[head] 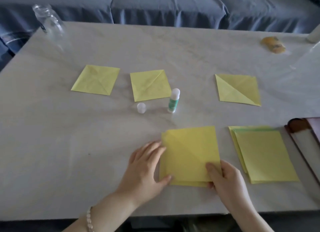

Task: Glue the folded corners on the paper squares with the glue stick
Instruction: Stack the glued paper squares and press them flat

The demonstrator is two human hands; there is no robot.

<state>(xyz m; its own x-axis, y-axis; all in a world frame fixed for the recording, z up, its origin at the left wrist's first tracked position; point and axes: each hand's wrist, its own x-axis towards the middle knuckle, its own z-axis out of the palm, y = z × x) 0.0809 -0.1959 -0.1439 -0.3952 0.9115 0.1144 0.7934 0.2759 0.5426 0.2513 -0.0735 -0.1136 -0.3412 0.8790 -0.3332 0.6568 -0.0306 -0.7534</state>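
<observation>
A pale, marbled table (69,128) fills the head view, with a blue-grey sofa (164,5) behind it and a clear plastic bottle (47,20) at the far left corner. Across the middle lie three folded yellow squares, well apart from the hands: the left square (96,79), the middle square (150,85) and the right square (238,89), each showing diagonal creases. The glue stick (173,100) stands upright just beside the middle square's near corner, uncapped as far as I can tell, with its cap (141,108) on the table near it. A stack of plain yellow sheets (265,155) sits at the near right.

The left hand (147,167) lies flat and relaxed, fingertips pressing the left edge of the working sheets (188,154), gripping nothing. The right hand (225,178) pinches the sheets' near right corner, thumb on top and fingers underneath.

More than one layer seems to be under the hands, their edges not lined up, so a corner may be folded through two sheets at once. The glue stick stands on a narrow base in the reaching path, so a careless arm could tip it, and left open it may dry. Glue spread past a flap would bond the paper to the table.
</observation>
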